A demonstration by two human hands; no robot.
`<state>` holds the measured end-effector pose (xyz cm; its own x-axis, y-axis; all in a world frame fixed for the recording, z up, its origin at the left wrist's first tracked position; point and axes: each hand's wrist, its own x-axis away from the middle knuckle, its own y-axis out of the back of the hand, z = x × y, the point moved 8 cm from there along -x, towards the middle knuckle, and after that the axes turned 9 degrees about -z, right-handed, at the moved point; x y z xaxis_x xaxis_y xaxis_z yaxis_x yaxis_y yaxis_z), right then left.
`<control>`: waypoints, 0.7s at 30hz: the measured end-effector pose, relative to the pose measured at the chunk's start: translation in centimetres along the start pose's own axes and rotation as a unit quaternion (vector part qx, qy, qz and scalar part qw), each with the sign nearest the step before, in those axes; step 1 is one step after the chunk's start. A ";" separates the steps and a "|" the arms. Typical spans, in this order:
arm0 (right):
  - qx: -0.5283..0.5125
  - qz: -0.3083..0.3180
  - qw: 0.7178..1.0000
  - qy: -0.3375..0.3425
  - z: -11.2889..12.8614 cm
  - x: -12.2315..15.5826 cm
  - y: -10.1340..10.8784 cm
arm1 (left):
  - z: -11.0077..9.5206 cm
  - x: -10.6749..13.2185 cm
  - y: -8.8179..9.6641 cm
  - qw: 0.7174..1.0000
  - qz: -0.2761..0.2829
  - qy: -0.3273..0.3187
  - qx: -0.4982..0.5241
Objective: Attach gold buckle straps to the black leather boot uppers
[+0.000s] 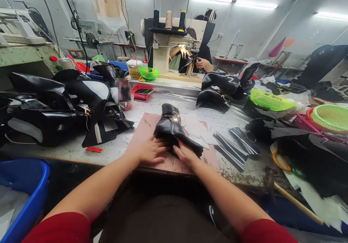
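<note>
A black leather boot upper (169,127) with straps and a gold-coloured buckle lies on a pinkish board (141,130) in front of me. My left hand (152,150) rests at its near left edge, fingers stretched out and apart, some fingertips touching the leather. At the near right edge, my right hand (186,154) grips the upper, thumb on the near side and the other fingers partly hidden by the leather. White paper pieces (194,127) lie just right of the upper. Striped black-and-white strips (231,148) are bundled farther right.
More black boot uppers (51,108) pile up at left, others (220,83) at back right. A red tray (141,92), green baskets (272,99) and a hammer (296,201) are around. Beyond the table, another person's hands (202,64) work at a sewing machine (163,50).
</note>
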<state>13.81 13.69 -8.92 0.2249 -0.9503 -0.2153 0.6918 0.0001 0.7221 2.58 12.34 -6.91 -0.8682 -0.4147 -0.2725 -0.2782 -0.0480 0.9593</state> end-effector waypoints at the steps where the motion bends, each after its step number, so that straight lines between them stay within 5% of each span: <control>1: 0.007 0.017 1.000 0.003 0.3 0.0 -0.4 | 0.3 0.1 0.0 1.000 0.004 -0.001 0.011; 8: 0.045 0.099 0.994 0.028 1.0 0.3 -1.8 | 3.1 0.6 0.2 0.994 -0.027 0.108 0.006; 15: 0.062 0.137 0.985 0.082 2.0 1.3 -1.3 | 2.5 0.2 -0.2 0.999 0.011 0.046 -0.003; 21: 0.022 0.129 0.983 0.131 1.2 4.1 1.2 | 2.9 -0.1 0.1 0.999 0.019 0.031 -0.018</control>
<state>14.79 9.40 -8.16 0.5615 -0.8080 -0.1788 0.5590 0.2110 0.8019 1.45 15.00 -6.97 -0.8499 -0.4732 -0.2319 -0.2295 -0.0637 0.9712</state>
